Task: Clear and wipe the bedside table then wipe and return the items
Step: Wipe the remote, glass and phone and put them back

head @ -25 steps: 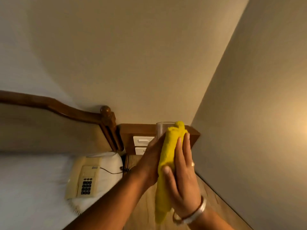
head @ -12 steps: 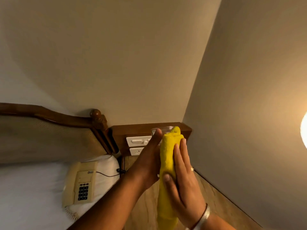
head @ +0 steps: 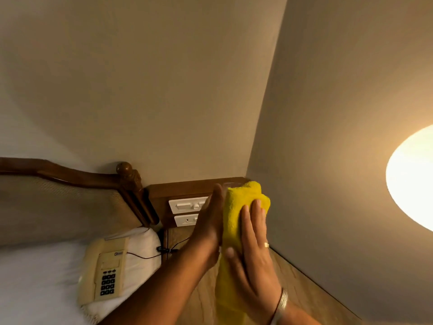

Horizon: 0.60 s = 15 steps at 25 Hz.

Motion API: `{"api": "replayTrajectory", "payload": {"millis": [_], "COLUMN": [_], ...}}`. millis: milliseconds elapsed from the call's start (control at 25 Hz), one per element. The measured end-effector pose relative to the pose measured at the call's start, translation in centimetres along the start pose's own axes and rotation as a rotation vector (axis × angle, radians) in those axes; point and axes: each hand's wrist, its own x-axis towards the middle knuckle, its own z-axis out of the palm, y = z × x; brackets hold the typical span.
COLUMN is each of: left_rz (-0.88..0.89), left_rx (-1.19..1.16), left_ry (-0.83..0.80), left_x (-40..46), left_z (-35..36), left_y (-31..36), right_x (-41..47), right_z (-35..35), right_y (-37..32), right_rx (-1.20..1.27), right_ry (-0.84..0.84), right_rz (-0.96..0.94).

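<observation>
Filling most of the view are two beige walls (head: 164,90) meeting in a corner, with a lit lamp (head: 412,179) glaring at the right edge. Below them, the bed (head: 35,277) with its wooden headboard (head: 70,179) takes up the lower left, and a cream telephone (head: 106,270) lies on the white bedding, its cord running off toward the bedside table (head: 203,299), whose pale top shows beneath the arms. A wooden panel carries two white switch plates (head: 185,212) just behind the hands.

Smaller still, a yellow cloth (head: 234,221) is wrapped over a drinking glass (head: 228,185), of which only a sliver of clear rim shows at the top. The glass is held up in the air above the table, in front of the panel. The left hand (head: 210,228) lies against the cloth's left side with fingers extended upward; whether it actually clasps the glass I cannot tell. The right hand (head: 253,249) presses flat on the cloth with straight fingers, a ring and a bangle visible.

The risk, as I judge it, is a slip: the glass is smooth and hidden inside loose fabric, and flat palms give little purchase, so a hard rub could squeeze it out onto the table. The dangling cloth tail could also snag.
</observation>
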Motion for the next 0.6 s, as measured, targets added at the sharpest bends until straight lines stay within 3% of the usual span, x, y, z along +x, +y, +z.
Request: {"api": "replayTrajectory", "payload": {"millis": [120,240,440,600], "left_rz": [0.024,-0.068,-0.029,0.067], "left_rx": [0.056,-0.142,-0.09,-0.051], "left_ry": [-0.098,-0.195,-0.145,-0.127], "left_x": [-1.0,-1.5,-1.1,-2.3], "left_z": [1.0,1.5,1.6,2.0], "left_y": [-0.8,0.8,2.8,1.0], "right_x": [4.6,7.9,-0.7,4.4], "right_z": [-2.5,-4.3,-1.7,-4.7], "right_y": [0.3,-0.4,-1.2,-0.3], "right_rx": [0.204,0.448,0.379,0.442], "right_ry": [0.02,0.05,-0.013,-0.005], "right_rz": [0.124,0.265,0.047,0.181]}}
